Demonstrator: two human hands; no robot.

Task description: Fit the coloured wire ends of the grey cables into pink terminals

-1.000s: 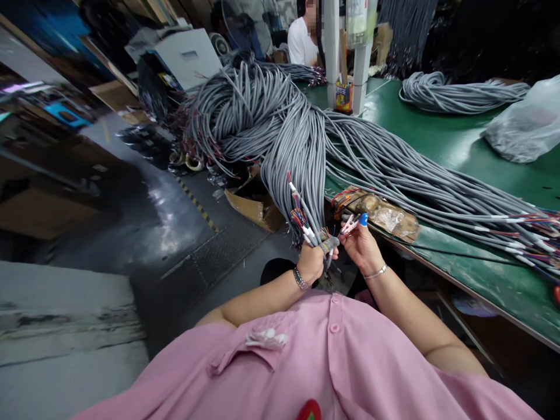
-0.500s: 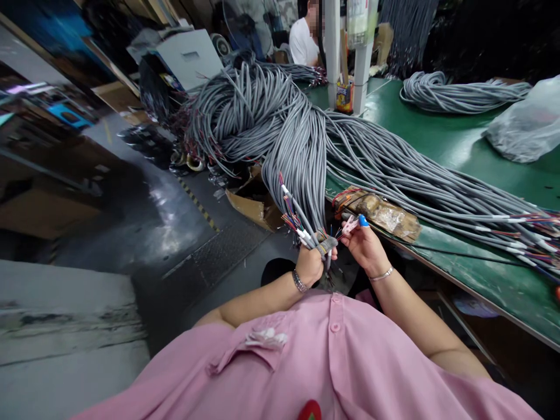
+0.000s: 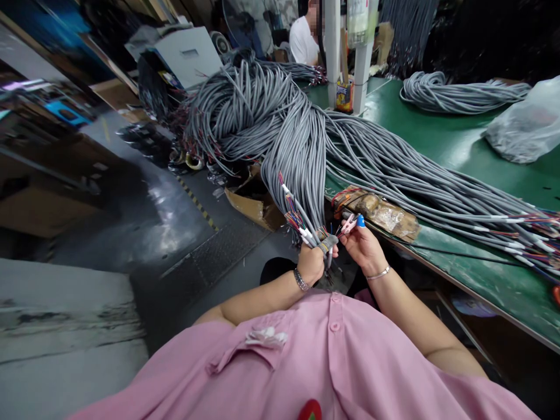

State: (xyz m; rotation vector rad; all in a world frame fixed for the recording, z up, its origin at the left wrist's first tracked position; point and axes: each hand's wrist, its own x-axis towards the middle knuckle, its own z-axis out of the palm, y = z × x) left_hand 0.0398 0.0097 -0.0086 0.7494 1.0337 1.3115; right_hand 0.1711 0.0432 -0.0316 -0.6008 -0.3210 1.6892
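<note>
My left hand [image 3: 311, 263] is closed around several grey cables [image 3: 309, 236], its thumb wrapped in a grey cover [image 3: 328, 241]. White bands and fanned-out coloured wires [image 3: 294, 219] show at the cable ends above the fist. My right hand [image 3: 364, 249], with a blue cover [image 3: 361, 220] on one fingertip, pinches a small pale pink clip-like tool [image 3: 349, 224]. The tool's tip is close to thin loose wires [image 3: 335, 231] beside my left thumb. Whether it touches them I cannot tell. Dark cable ends hang below my left hand.
A thick heap of grey cables [image 3: 301, 146] drapes over the green table [image 3: 455, 146]. A taped cardboard piece [image 3: 387, 216] lies near the table's edge. An opened carton [image 3: 249, 207] is on the floor. A plastic bag [image 3: 527, 125] and a person [image 3: 303, 41] are farther back.
My right hand has shifted slightly left, bringing the pink tool a little closer to my left hand. The left hand keeps its hold on the cables.
</note>
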